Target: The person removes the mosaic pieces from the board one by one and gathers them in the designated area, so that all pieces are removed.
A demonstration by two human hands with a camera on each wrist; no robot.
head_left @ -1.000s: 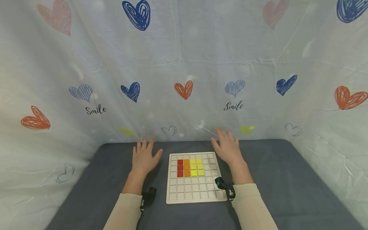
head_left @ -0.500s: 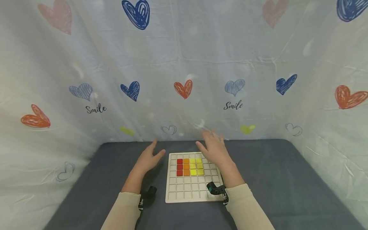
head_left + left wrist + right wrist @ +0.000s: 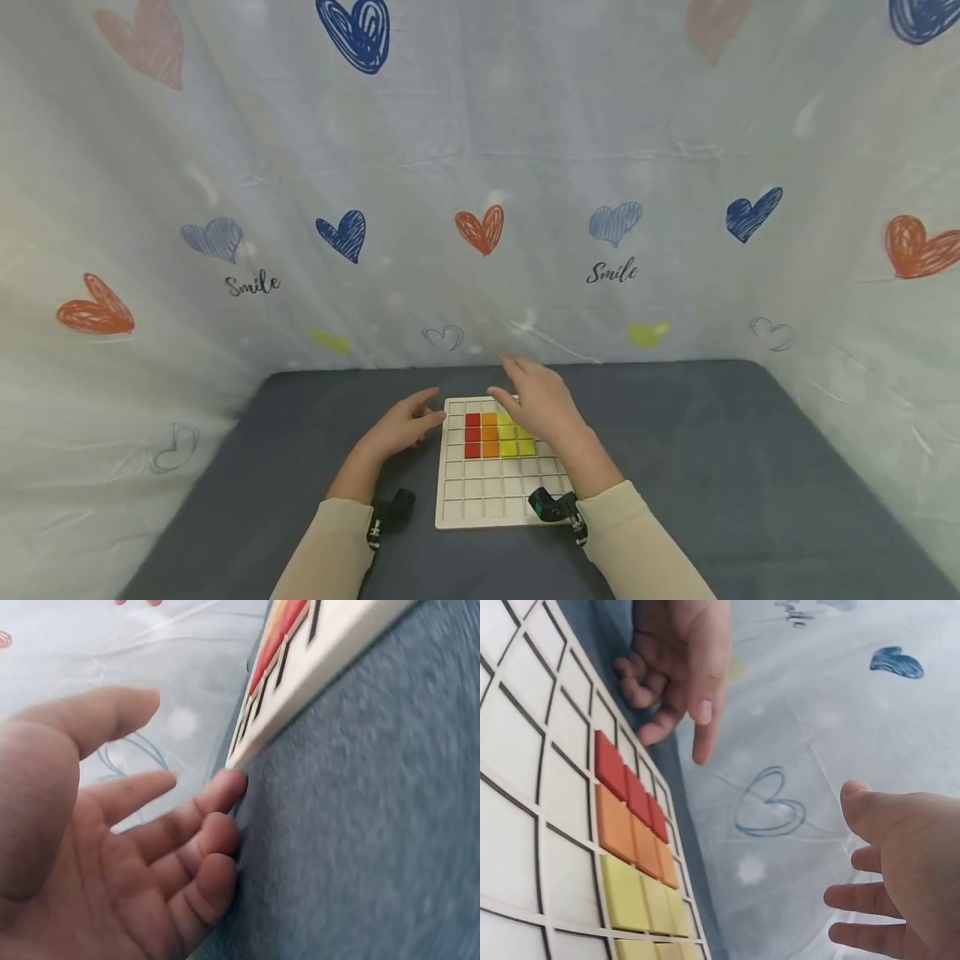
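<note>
A pale wooden grid board (image 3: 461, 502) lies on the dark cloth. Red tiles (image 3: 472, 435), orange tiles (image 3: 490, 434) and yellow tiles (image 3: 517, 447) fill side-by-side columns in it. My left hand (image 3: 401, 429) is at the board's far left edge with fingers loosely bent. In the left wrist view, a fingertip (image 3: 232, 787) meets or nearly meets the board's corner; contact is unclear. My right hand (image 3: 543, 404) hovers over the board's far right part, hiding some cells, fingers extended. In the right wrist view, nothing is between the fingers of the right hand (image 3: 922, 870).
A dark grey cloth-covered table (image 3: 712, 467) extends to both sides of the board. Behind it hangs a pale curtain (image 3: 420, 167) printed with hearts. Each wrist carries a small black camera, such as the right wrist camera (image 3: 551, 504).
Both hands have moved inward, the left rightward and nearer to the board's edge, the right leftward over the board. The left fingers went from spread to loosely bent.
</note>
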